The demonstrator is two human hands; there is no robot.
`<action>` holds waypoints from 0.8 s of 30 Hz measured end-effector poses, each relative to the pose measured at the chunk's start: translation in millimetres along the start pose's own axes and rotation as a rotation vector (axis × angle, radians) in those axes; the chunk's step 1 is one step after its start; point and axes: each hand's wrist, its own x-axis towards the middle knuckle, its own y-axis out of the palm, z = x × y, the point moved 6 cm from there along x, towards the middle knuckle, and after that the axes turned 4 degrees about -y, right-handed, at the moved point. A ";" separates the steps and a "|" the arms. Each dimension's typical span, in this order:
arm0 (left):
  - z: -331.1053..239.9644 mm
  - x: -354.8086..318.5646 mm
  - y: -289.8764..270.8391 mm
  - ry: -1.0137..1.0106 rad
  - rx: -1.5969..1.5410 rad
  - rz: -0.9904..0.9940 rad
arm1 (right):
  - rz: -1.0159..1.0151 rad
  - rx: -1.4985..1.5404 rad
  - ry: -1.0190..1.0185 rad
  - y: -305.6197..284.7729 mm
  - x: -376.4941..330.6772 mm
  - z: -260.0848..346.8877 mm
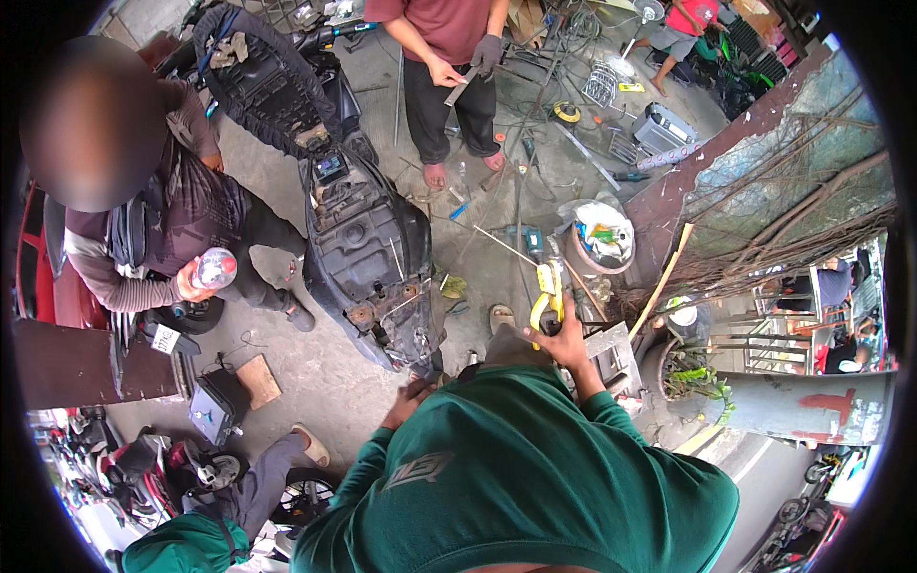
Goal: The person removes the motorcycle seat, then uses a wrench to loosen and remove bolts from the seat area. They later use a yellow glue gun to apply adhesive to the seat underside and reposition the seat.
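Observation:
My right hand [567, 346] is closed around a yellow tool with a looped handle [546, 298], which looks like a hacksaw frame seen almost end-on. The tool is held up off the ground, to the right of my knee. Down at the near end of a stripped black motorcycle [368, 239] is my left hand [409, 401]. Its fingers are partly hidden by my sleeve and body, so whether it grips anything does not show. The motorcycle's seat is off, baring its black plastic inner tray and a rusty metal part at the near end.
A person in maroon [444, 38] stands ahead, holding a flat metal strip [460, 88]. At left, another person [162, 201] holds a clear container [214, 269]. A blue drill [525, 239], a lined bucket [604, 237], a grey toolbox [664, 129] and cables lie right of the motorcycle.

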 end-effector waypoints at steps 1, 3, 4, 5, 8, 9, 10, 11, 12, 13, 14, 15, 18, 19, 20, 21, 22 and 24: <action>1.1 -3.8 8.4 0.070 0.063 -0.060 | -0.001 0.020 -0.031 -3.4 7.4 -7.0; -2.3 -8.9 25.2 0.162 0.209 -0.117 | 0.041 -0.002 -0.013 -5.0 26.8 -25.4; 9.2 -5.2 31.9 0.001 0.118 0.002 | 0.047 -0.005 -0.018 -7.1 36.3 -34.5; 16.7 -2.2 28.6 -0.125 0.008 0.037 | 0.050 -0.006 -0.028 -8.8 47.2 -42.5; 10.8 8.9 15.2 -0.386 -0.318 0.118 | 0.074 0.047 0.016 -12.8 76.2 -71.3; 2.1 10.9 14.2 -0.474 -0.392 0.151 | 0.074 0.063 0.034 -15.5 85.5 -81.6; -3.2 12.0 12.0 -0.625 -0.477 0.090 | 0.071 0.081 0.064 -17.6 93.7 -92.6; -14.0 14.6 17.1 -0.705 -0.508 0.055 | 0.055 0.100 0.080 -20.2 101.9 -103.7; -25.8 13.3 24.1 -0.789 -0.508 -0.002 | 0.023 0.136 0.056 -23.4 111.3 -111.9; -35.7 10.4 28.2 -0.851 -0.501 -0.076 | -0.015 0.132 0.111 -26.0 120.1 -125.7; -45.4 15.1 36.7 -0.827 -0.396 -0.101 | -0.065 0.140 0.129 -28.3 126.7 -138.7; -55.4 20.3 43.7 -0.732 -0.204 -0.033 | -0.107 0.144 0.171 -30.5 134.2 -153.0; -66.2 29.8 65.5 -0.574 -0.174 -0.029 | -0.191 0.263 0.299 -37.5 150.2 -205.1; -65.8 33.9 70.9 -0.532 -0.181 -0.017 | -0.253 0.235 0.347 -41.8 156.1 -222.6; -69.1 35.5 77.6 -0.484 -0.199 -0.008 | -0.250 0.342 0.395 -41.2 162.7 -241.1; -62.8 34.3 83.3 -0.624 -0.237 -0.013 | -0.306 0.278 0.383 -46.8 164.8 -254.2; -60.3 32.6 88.2 -0.754 -0.282 -0.017 | -0.322 0.313 0.383 -49.6 170.8 -267.8; -67.6 39.5 88.2 -0.896 -0.334 -0.021 | -0.368 0.259 0.503 -55.0 173.9 -295.1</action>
